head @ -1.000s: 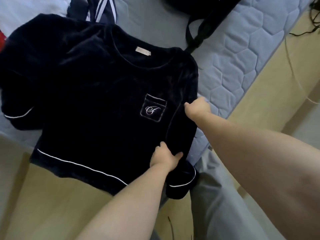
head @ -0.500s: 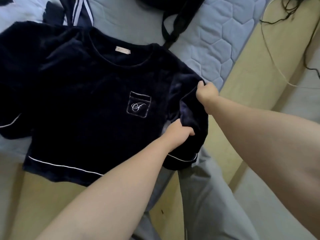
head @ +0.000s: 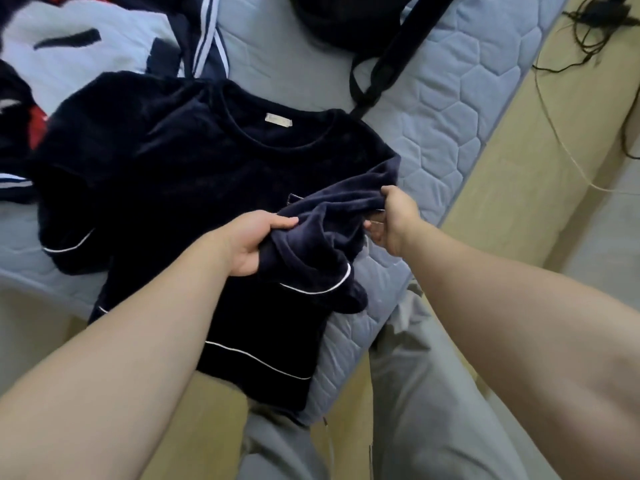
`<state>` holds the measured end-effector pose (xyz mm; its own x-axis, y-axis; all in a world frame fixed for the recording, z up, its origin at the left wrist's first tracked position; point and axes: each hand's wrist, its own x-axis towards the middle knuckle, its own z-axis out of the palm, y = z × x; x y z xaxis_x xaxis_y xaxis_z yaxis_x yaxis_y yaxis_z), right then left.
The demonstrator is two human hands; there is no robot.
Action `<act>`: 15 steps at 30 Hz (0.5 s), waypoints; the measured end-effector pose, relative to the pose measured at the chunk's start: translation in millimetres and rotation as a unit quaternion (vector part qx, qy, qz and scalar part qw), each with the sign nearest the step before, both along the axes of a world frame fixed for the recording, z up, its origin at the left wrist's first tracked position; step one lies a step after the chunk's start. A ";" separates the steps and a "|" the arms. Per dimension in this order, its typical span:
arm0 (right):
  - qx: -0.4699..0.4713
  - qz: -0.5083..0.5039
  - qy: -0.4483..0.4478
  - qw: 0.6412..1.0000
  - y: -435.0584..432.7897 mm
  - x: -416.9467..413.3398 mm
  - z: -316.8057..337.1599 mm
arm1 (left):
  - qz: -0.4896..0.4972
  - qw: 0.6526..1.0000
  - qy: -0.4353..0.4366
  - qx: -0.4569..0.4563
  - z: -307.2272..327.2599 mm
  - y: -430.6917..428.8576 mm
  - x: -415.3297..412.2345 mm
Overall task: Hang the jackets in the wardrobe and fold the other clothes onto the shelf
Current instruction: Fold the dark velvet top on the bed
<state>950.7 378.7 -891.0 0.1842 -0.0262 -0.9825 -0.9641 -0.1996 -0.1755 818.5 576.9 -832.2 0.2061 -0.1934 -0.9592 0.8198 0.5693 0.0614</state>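
Navy top (head: pixel 194 188) on the mattress (head: pixel 450 109), seen from above the person's shoulders. The top lies front up. Its long axis runs from the collar, at the end away from the person, to the hem, which overhangs the mattress edge at the person's legs.

Both hands work at the top's right-hand side. The sleeve (head: pixel 329 220) there is lifted off the mattress and bunched over the chest panel. The left hand (head: pixel 249 237) grips it with curled fingers just above the white-piped cuff (head: pixel 322 289), which droops toward the hem. The right hand (head: pixel 394 220) pinches the sleeve's upper fold at the top's outer edge, with the thumb below the cloth. The two hands are near each other, the slack sleeve between them, and neither holds anything else.

The far sleeve (head: pixel 69 220) lies spread flat at the top's opposite side, well apart from both hands.

Probable step: folding the held sleeve inward across the body, at right angles to the long axis. The left hand is nearer the centre line and would lead.

Beyond the collar lie a black strap (head: pixel 384 64) and a striped garment (head: pixel 207 36).
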 end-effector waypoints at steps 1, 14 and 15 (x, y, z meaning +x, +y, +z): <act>0.017 0.006 -0.003 1.000 15.2 -7.3 2.4 | -0.031 0.999 0.033 0.018 0.4 15.0 -9.7; -0.129 0.538 -0.120 0.824 66.7 -90.7 -28.7 | -0.200 0.874 0.162 0.412 -69.1 1.4 -151.4; -0.136 0.552 -0.133 0.812 63.5 -94.1 -33.4 | -0.228 0.868 0.167 0.409 -71.1 -6.4 -158.8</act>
<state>856.6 442.2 -924.4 0.4478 0.0890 -0.8897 -0.1066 -0.9826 -0.1519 659.8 570.6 -903.3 -0.0294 0.5913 -0.8059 0.9982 0.0590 0.0068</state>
